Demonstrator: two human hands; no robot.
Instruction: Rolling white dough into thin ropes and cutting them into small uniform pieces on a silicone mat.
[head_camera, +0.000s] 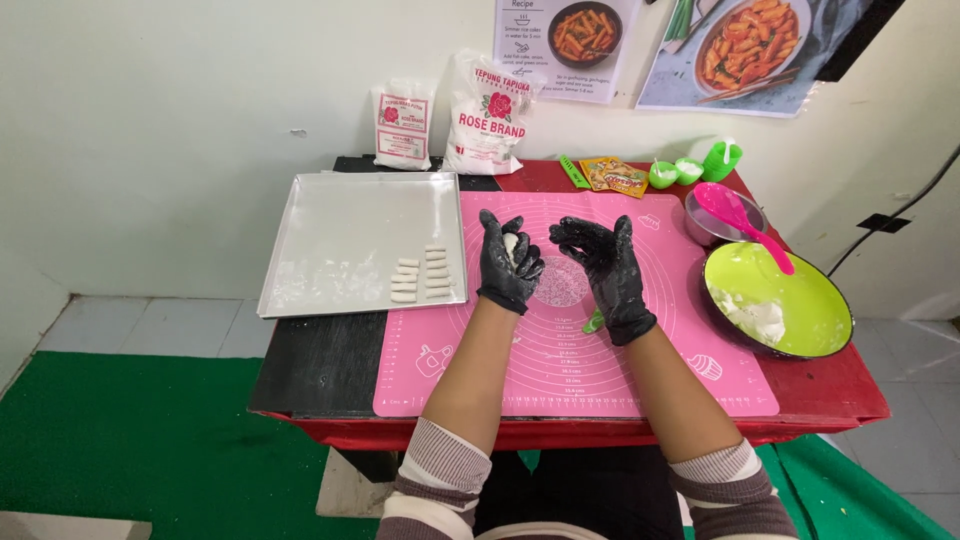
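Pink mat (600, 370) under hands; metal tray (340, 230) left, green bowl (810, 290) right.

Your left hand (510, 262) covers most of the dough lump (512, 246), so you can't tell its shape. Your right hand (603, 272) hides all but a tip of the green scraper (594, 322). The posters (745, 45) on the far wall are cut off by the top edge.
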